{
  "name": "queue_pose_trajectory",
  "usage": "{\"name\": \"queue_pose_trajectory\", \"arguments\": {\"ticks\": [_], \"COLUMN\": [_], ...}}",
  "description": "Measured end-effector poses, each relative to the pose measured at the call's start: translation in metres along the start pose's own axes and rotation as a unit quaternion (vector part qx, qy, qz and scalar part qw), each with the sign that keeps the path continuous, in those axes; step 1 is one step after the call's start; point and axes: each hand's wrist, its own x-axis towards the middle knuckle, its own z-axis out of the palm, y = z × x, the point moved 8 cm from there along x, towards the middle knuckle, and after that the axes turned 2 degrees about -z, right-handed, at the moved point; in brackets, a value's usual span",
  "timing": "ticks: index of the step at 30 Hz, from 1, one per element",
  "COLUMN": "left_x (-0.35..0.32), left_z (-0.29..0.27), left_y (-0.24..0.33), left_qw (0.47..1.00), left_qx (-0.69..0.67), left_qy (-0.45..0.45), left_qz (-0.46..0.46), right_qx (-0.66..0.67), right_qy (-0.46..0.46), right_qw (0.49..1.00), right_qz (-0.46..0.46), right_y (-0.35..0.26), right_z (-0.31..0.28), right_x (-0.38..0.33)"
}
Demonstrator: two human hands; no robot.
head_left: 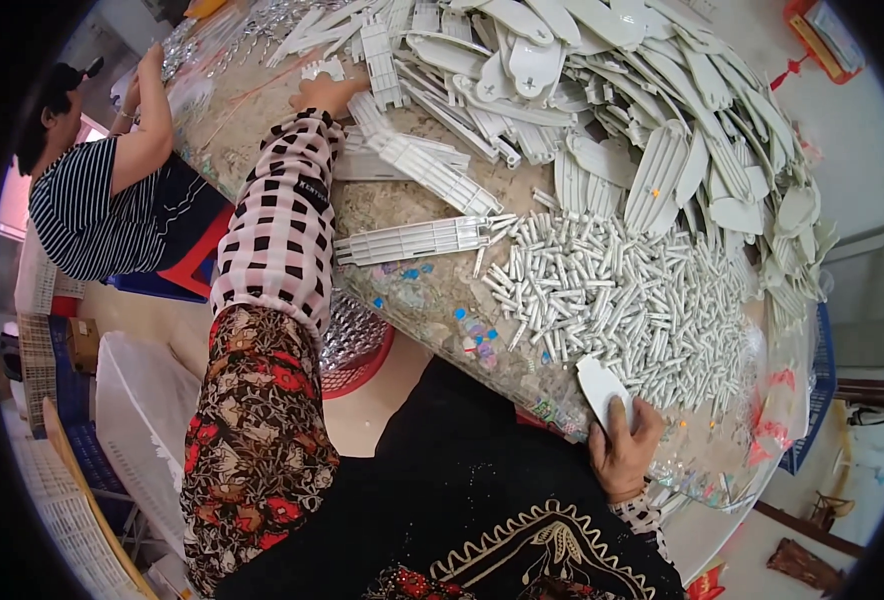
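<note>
My left hand (pixel 327 92) reaches across to the far left of the table, its fingers around the near end of a short white slotted plastic piece (pixel 322 69). By that wrist lies a long white slotted strip (pixel 432 172), slightly blurred at its far end. Another slotted strip (pixel 412 241) rests nearer to me. At the near edge my right hand (pixel 628 455) grips a flat white plastic panel (pixel 601 388) with a rounded edge, thumb on top. Just beyond it spreads a heap of small white pegs (pixel 612 290).
A tall pile of curved white panels (pixel 652 120) fills the far right. Bits of coloured film (pixel 480 335) lie near the table's front edge. On the left sits another person (pixel 102 200) in a striped shirt. A red basket (pixel 362 370) stands below the table edge.
</note>
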Motion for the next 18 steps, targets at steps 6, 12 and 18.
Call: {"name": "queue_pose_trajectory", "arguments": {"ticks": [6, 12, 18], "left_x": [-0.026, -0.039, -0.071], "left_z": [0.002, 0.001, -0.025], "left_y": [0.009, 0.009, 0.002], "left_qw": [0.998, 0.979, 0.939], "left_qx": [0.028, -0.194, -0.333], "left_qy": [-0.061, -0.026, 0.025], "left_qz": [0.005, 0.064, 0.086], "right_qx": [0.002, 0.008, 0.018], "right_qy": [0.006, 0.017, 0.039], "right_qw": [1.0, 1.0, 0.999], "right_qz": [0.0, -0.008, -0.012], "right_y": [0.002, -0.001, -0.003], "right_z": [-0.002, -0.007, -0.011], "right_x": [0.001, 0.005, 0.002]}}
